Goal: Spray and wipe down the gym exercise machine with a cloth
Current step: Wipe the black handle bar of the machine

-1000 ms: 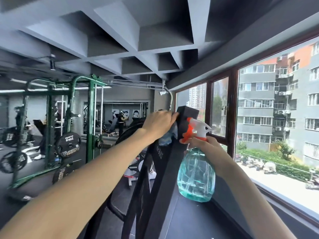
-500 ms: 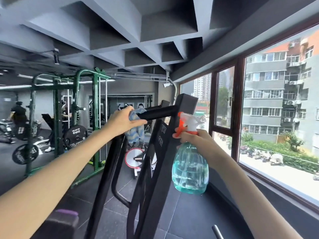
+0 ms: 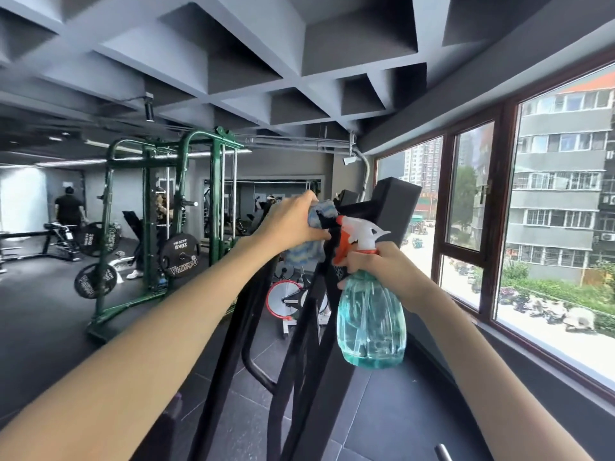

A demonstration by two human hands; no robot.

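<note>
Left grip (image 3: 293,221) curls round a blue cloth (image 3: 306,254), pressing it on the top bar of the black machine (image 3: 396,201). Right grip (image 3: 379,267) clasps the spray bottle (image 3: 371,327) just beside it. Wiping seems underway, with the lower frame likely left to do.

Your left hand (image 3: 293,217) has swung back toward your right hand (image 3: 382,267). Half a second ago it held the cloth (image 3: 306,254) farther out along the black crossbar (image 3: 357,207), well apart from the spray bottle (image 3: 369,321); now it grips the cloth on the bar just beside the bottle's orange trigger. A second ago it pressed the bunched cloth against the upright post (image 3: 396,197); now a tail hangs below your fingers.
</note>
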